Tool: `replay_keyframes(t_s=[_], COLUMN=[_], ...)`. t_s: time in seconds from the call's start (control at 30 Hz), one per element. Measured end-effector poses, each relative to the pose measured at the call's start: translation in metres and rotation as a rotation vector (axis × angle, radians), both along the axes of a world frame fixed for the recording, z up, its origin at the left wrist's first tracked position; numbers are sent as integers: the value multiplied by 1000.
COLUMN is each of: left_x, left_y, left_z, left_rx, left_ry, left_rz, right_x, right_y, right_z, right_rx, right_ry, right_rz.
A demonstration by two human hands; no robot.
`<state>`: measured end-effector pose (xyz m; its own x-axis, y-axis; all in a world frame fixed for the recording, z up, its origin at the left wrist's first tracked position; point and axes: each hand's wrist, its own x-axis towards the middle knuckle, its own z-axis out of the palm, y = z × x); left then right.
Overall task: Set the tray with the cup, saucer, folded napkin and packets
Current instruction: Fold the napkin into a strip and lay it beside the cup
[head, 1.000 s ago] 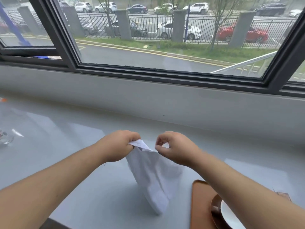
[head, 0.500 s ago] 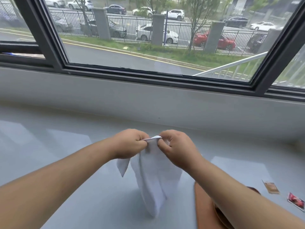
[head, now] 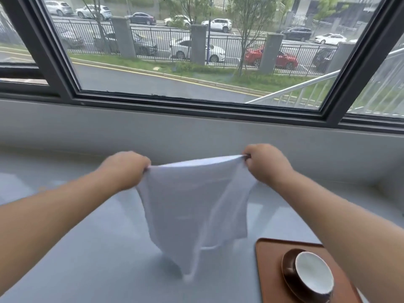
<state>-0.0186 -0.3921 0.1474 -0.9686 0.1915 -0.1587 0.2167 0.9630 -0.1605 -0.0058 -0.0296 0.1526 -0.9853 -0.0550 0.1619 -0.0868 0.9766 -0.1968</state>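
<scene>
The hands, close together half a second ago, are now spread wide apart, and the napkin is opened out between them. The left hand and right hand, fists knuckles-up, each pinch a top corner. The taut top edge runs left to right; the cloth hangs down to the grey surface, left of the tray holding cup and saucer.
</scene>
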Motion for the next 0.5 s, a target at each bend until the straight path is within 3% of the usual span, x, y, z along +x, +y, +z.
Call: replay_keyframes(t_s=[0.1, 0.33, 0.5], left_x=[-22, -29, 1], left_y=[-11, -29, -43], left_z=[28, 129, 110], left_rx=[25, 195, 315], left_ry=[191, 665, 765], left_rz=[16, -98, -288], right_x=[-16, -5, 47], right_y=[11, 16, 15], right_z=[32, 134, 121], right_rx=[116, 175, 253], right_ry=[123, 424, 474], right_rz=[15, -39, -23])
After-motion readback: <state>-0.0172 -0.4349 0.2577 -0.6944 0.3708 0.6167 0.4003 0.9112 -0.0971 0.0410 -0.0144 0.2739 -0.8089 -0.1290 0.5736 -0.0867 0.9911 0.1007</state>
